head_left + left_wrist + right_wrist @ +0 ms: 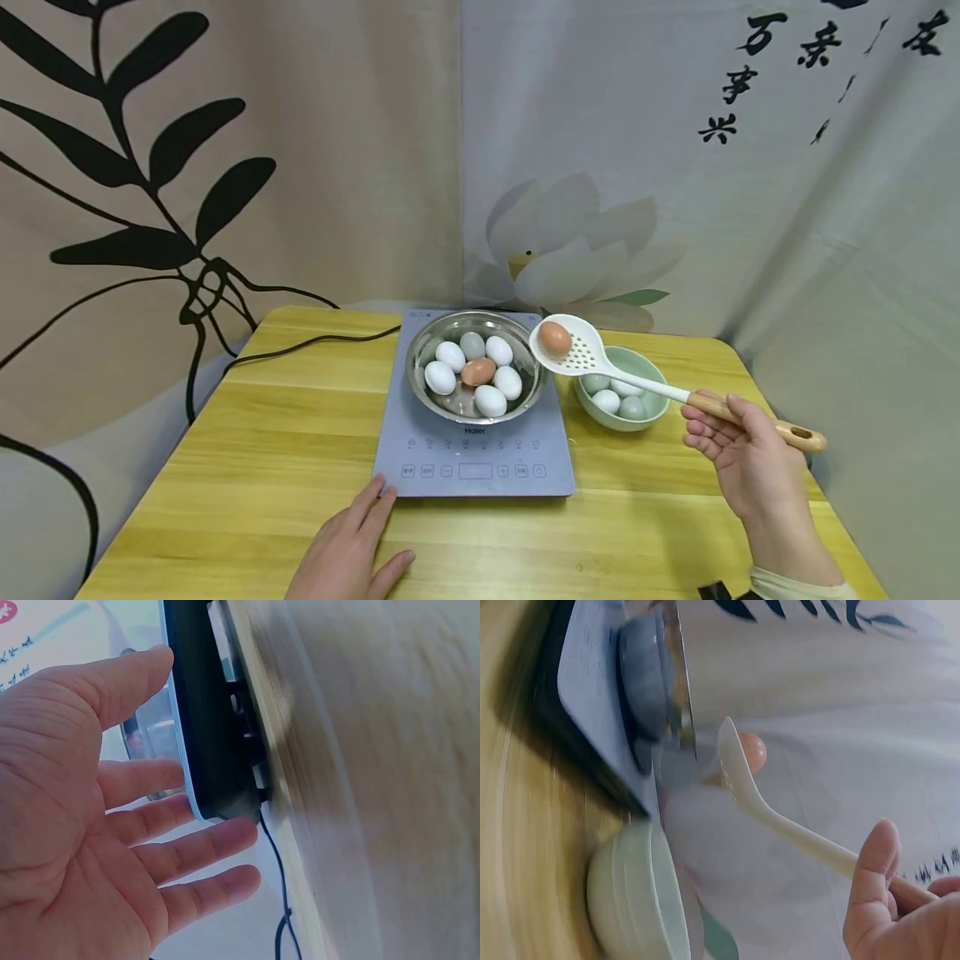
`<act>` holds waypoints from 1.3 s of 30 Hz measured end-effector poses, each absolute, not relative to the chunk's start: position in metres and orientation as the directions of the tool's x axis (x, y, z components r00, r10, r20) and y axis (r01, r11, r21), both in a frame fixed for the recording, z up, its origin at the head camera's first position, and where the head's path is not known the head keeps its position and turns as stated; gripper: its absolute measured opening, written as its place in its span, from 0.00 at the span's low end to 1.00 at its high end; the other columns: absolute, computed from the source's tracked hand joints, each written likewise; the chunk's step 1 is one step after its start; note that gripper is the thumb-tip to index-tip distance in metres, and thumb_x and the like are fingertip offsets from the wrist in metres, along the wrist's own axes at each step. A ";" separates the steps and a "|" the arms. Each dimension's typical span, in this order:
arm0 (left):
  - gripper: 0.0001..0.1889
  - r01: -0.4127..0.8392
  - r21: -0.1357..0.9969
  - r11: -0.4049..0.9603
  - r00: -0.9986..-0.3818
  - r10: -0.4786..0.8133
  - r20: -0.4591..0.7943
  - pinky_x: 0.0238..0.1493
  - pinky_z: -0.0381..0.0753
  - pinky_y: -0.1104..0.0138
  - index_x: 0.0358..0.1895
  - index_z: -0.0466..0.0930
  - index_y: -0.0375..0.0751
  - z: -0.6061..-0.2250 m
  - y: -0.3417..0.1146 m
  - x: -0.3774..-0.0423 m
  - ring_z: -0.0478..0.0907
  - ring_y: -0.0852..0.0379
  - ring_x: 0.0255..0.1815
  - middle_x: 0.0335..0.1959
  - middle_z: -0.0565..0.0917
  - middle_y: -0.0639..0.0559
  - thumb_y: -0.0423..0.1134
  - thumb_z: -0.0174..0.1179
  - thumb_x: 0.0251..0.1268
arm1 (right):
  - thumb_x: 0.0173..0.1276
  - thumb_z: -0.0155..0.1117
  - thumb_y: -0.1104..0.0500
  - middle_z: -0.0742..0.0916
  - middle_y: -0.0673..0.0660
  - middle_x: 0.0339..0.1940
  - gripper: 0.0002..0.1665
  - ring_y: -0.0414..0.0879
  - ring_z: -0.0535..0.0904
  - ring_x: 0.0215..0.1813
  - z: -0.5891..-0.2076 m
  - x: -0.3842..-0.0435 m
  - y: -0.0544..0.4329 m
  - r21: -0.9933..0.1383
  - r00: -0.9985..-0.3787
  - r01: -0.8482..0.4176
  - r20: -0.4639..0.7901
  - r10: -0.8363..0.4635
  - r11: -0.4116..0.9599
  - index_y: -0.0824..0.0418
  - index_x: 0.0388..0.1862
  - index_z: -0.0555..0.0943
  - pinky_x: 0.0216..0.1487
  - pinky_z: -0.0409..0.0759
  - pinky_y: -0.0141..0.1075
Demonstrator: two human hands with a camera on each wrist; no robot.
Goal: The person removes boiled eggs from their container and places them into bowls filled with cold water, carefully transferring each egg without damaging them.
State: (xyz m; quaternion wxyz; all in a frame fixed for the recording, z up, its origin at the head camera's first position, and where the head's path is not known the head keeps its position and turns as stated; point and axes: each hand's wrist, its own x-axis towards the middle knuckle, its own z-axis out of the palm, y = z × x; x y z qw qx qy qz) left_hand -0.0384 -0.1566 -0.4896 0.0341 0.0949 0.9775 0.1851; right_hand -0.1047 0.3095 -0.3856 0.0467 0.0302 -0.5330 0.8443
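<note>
My right hand [757, 462] grips the wooden handle of a white slotted spoon [645, 382]. One brown egg [555, 339] lies in the spoon's head, which is raised between the steel bowl [534, 385] and the pale green bowl [618, 423]. In the right wrist view the egg [753, 752] shows above the spoon's edge, higher than both bowls. Several white eggs [491, 402], a brown egg [478, 372] and a greenish one sit in the steel bowl. My left hand [348, 546] has its fingers extended, fingertips at the front left corner of the induction cooker [472, 454].
The steel bowl stands on the cooker, and the green bowl with several white and greenish eggs [606, 402] stands right of it on the wooden table [225, 500]. Black cables [315, 340] run off to the left. Printed curtains [360, 167] hang behind.
</note>
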 end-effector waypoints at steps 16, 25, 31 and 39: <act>0.44 0.173 0.371 0.913 -0.982 0.190 -0.009 0.66 0.83 0.41 0.75 0.75 0.37 -0.492 -0.157 -0.036 0.80 0.38 0.70 0.79 0.72 0.38 0.62 0.73 0.64 | 0.86 0.58 0.52 0.95 0.59 0.36 0.21 0.47 0.92 0.34 -0.415 -0.077 0.354 -0.908 -0.931 -0.111 -0.048 0.363 -0.405 0.65 0.47 0.92 0.38 0.93 0.37; 0.43 0.172 0.379 0.909 -0.983 0.182 0.010 0.66 0.84 0.41 0.75 0.75 0.37 -0.493 -0.154 -0.034 0.80 0.37 0.70 0.79 0.73 0.38 0.60 0.74 0.63 | 0.85 0.59 0.53 0.95 0.58 0.36 0.19 0.45 0.92 0.35 -0.416 -0.080 0.337 -0.941 -0.922 -0.101 -0.033 0.386 -0.323 0.65 0.47 0.91 0.38 0.93 0.36; 0.44 0.180 0.370 0.911 -0.982 0.188 0.016 0.65 0.84 0.41 0.75 0.75 0.37 -0.493 -0.154 -0.035 0.80 0.37 0.69 0.79 0.73 0.38 0.61 0.74 0.63 | 0.85 0.60 0.54 0.95 0.57 0.35 0.18 0.44 0.92 0.34 -0.418 -0.080 0.324 -0.974 -0.902 -0.102 0.005 0.432 -0.201 0.66 0.48 0.91 0.37 0.93 0.36; 0.44 0.174 0.363 0.915 -0.982 0.190 -0.010 0.67 0.83 0.40 0.76 0.75 0.37 -0.491 -0.154 -0.037 0.80 0.37 0.69 0.79 0.72 0.38 0.62 0.74 0.64 | 0.83 0.63 0.55 0.95 0.56 0.35 0.16 0.45 0.92 0.32 -0.418 -0.077 0.308 -0.993 -0.846 -0.115 0.090 0.525 -0.016 0.65 0.51 0.91 0.35 0.92 0.36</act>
